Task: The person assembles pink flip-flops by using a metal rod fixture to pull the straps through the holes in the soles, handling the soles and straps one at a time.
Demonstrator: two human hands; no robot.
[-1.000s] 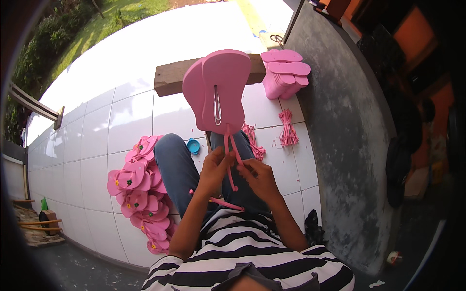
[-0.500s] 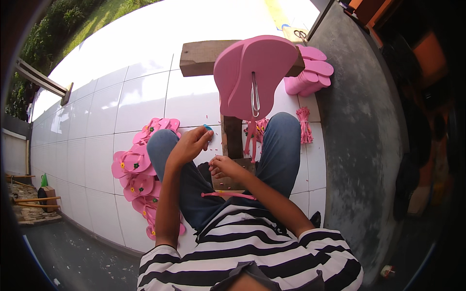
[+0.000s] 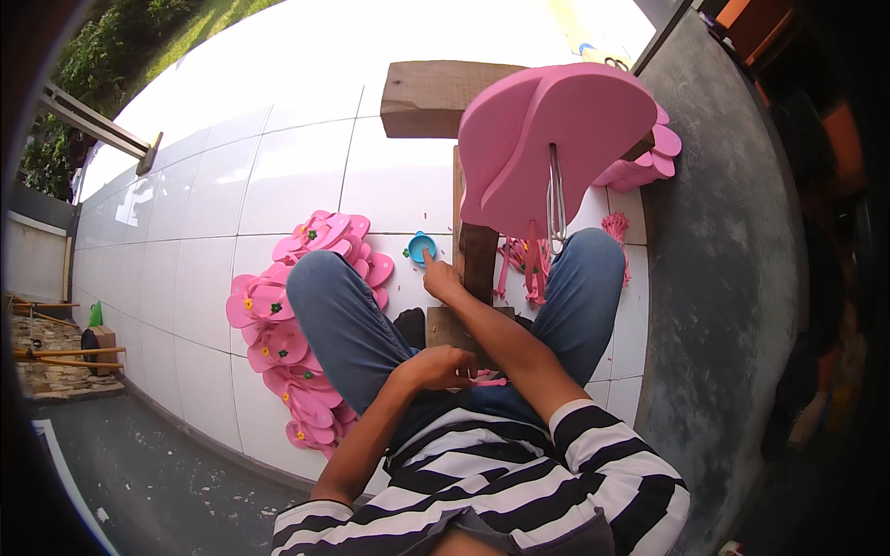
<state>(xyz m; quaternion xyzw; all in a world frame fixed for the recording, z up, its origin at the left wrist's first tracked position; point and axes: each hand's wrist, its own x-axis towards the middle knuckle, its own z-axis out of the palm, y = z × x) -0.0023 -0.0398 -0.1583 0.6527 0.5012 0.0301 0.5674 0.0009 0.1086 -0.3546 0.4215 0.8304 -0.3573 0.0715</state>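
My right hand reaches forward with the index finger stretched into a small blue dish on the tiles, the other fingers curled. The dish's contents are too small to tell. At my lap, my left hand is closed over a pink flip-flop strap, whose right end shows beyond the fingers. Ahead of me, a pair of pink soles rests on a wooden stand. A looped metal tool sticks out of one sole, with a pink strap hanging beside it.
Finished-looking pink flip-flops with flower trims are heaped left of my knee. Bundled pink straps and stacked pink soles lie at the right, near a grey concrete ledge. Pink scraps dot the tiles around the dish.
My left hand has drawn back from near the blue dish to the strap on my lap. My right hand has moved forward into the dish. The view has shifted left.
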